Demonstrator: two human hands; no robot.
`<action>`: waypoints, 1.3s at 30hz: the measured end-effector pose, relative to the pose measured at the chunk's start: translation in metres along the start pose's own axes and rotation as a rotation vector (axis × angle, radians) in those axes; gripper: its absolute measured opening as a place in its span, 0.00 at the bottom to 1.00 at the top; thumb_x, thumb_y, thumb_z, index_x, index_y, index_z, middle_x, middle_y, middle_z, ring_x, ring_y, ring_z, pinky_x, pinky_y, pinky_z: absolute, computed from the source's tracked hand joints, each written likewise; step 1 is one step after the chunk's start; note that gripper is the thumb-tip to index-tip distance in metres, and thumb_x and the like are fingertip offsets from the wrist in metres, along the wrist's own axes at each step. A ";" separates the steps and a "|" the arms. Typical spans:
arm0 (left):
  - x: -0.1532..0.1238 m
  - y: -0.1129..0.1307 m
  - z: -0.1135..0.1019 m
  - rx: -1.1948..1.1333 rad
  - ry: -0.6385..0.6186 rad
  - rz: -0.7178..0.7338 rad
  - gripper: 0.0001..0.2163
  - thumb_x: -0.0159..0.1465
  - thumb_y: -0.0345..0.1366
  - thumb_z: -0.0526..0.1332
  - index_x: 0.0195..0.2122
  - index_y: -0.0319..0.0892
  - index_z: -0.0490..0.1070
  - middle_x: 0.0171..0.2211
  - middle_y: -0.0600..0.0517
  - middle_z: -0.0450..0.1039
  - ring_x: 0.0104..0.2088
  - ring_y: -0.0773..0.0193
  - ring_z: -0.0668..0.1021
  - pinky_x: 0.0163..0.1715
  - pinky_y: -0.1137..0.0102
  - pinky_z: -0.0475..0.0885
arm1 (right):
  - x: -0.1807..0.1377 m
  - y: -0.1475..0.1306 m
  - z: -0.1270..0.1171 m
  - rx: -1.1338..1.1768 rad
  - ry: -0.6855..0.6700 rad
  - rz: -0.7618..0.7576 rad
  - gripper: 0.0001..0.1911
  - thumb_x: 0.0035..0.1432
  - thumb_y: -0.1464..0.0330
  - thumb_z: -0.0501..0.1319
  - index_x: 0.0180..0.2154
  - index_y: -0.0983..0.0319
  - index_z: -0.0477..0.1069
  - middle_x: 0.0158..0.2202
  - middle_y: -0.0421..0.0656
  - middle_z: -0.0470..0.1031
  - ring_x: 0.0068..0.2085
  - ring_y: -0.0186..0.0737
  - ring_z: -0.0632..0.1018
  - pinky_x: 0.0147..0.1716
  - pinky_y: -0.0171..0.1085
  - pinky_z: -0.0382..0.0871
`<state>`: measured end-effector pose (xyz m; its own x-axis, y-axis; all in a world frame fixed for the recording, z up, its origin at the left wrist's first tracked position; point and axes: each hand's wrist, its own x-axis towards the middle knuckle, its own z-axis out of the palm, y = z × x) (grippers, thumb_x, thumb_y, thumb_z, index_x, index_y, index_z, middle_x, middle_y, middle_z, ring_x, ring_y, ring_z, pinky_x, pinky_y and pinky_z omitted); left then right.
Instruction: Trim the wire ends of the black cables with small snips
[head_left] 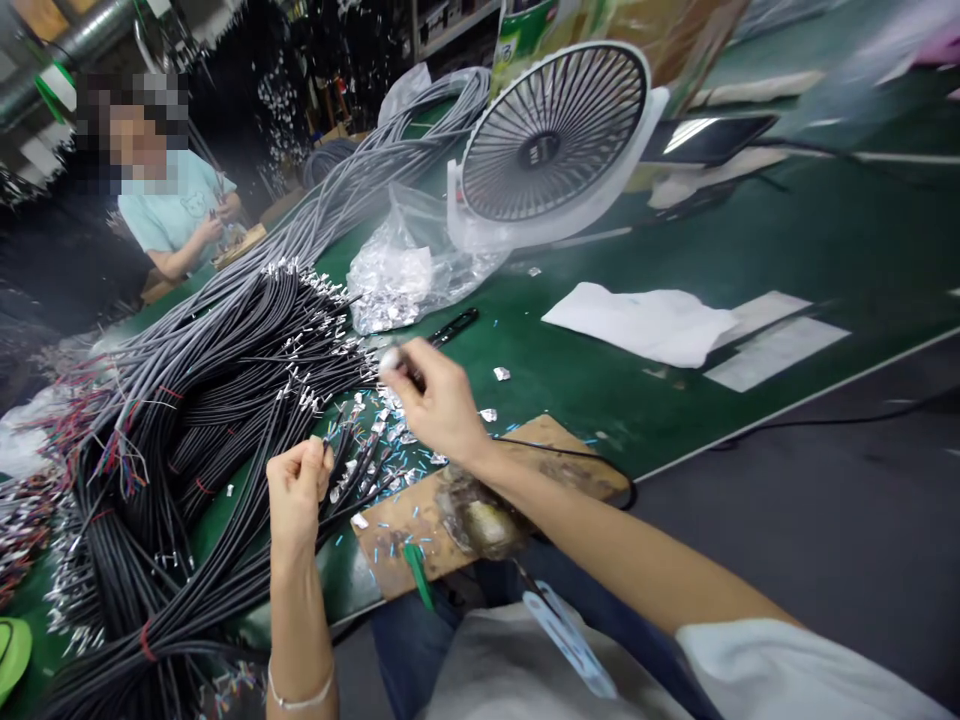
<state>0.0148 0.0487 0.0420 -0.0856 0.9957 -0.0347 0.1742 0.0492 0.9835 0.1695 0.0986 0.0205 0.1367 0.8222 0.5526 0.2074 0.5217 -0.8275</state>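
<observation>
My left hand (296, 492) is closed in a pinch on the end of a black cable (352, 478) from the large bundle of black cables (210, 400) lying on the green table (675, 250). My right hand (435, 400) is closed too, its fingers gripping a small pale thing I cannot make out, just above the foil-tipped cable ends. Under both hands lies a worn wooden board (525, 470) strewn with small blue and silver bits.
A white desk fan (555, 135) stands at the back, with a crumpled plastic bag of foil pieces (405, 270) beside it. White cloth and paper sheets (645, 320) lie to the right. A grey cable bundle (375, 170) runs back. Another person (172, 200) sits far left.
</observation>
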 end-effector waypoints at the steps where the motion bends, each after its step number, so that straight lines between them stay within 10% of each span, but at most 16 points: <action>1: 0.000 -0.001 0.000 -0.005 0.016 0.002 0.24 0.56 0.54 0.60 0.16 0.41 0.54 0.15 0.60 0.44 0.16 0.75 0.48 0.16 0.74 0.42 | 0.001 -0.001 0.001 0.046 -0.085 0.003 0.09 0.60 0.70 0.53 0.27 0.60 0.60 0.25 0.38 0.63 0.28 0.34 0.65 0.30 0.34 0.60; 19: 0.005 -0.006 0.004 0.065 0.164 0.140 0.19 0.52 0.52 0.63 0.21 0.38 0.69 0.16 0.57 0.61 0.17 0.74 0.61 0.16 0.78 0.56 | -0.004 -0.006 0.012 0.544 -0.452 0.528 0.19 0.40 0.55 0.67 0.24 0.64 0.68 0.16 0.33 0.59 0.20 0.28 0.59 0.20 0.32 0.52; 25: 0.004 -0.005 0.005 0.112 0.146 0.194 0.16 0.54 0.48 0.63 0.21 0.38 0.69 0.15 0.58 0.60 0.17 0.74 0.60 0.16 0.78 0.56 | -0.007 -0.008 0.010 0.348 -0.295 0.274 0.07 0.44 0.67 0.65 0.23 0.65 0.71 0.19 0.35 0.61 0.21 0.27 0.59 0.20 0.31 0.51; 32: 0.007 -0.006 0.003 0.145 0.089 0.149 0.18 0.55 0.50 0.61 0.20 0.38 0.69 0.14 0.58 0.56 0.17 0.74 0.57 0.16 0.76 0.52 | -0.006 -0.004 0.013 0.384 -0.496 0.273 0.06 0.48 0.72 0.61 0.23 0.63 0.65 0.19 0.34 0.61 0.21 0.28 0.61 0.22 0.30 0.55; 36: 0.005 -0.007 0.002 0.171 0.066 0.141 0.20 0.58 0.49 0.59 0.18 0.39 0.63 0.14 0.60 0.49 0.17 0.74 0.53 0.16 0.75 0.48 | -0.005 0.000 0.006 -0.009 -0.272 -0.134 0.08 0.47 0.80 0.55 0.24 0.63 0.65 0.25 0.39 0.65 0.26 0.32 0.65 0.25 0.32 0.57; 39: 0.003 -0.008 0.000 0.133 0.078 0.107 0.22 0.61 0.49 0.56 0.16 0.40 0.56 0.15 0.60 0.46 0.17 0.74 0.50 0.16 0.75 0.46 | -0.001 0.004 0.000 -0.210 0.003 -0.168 0.08 0.51 0.79 0.55 0.26 0.62 0.67 0.25 0.40 0.67 0.27 0.34 0.67 0.27 0.33 0.59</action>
<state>0.0135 0.0514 0.0338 -0.1344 0.9871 0.0874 0.3141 -0.0412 0.9485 0.1703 0.1001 0.0162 0.0861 0.7272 0.6810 0.4239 0.5918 -0.6856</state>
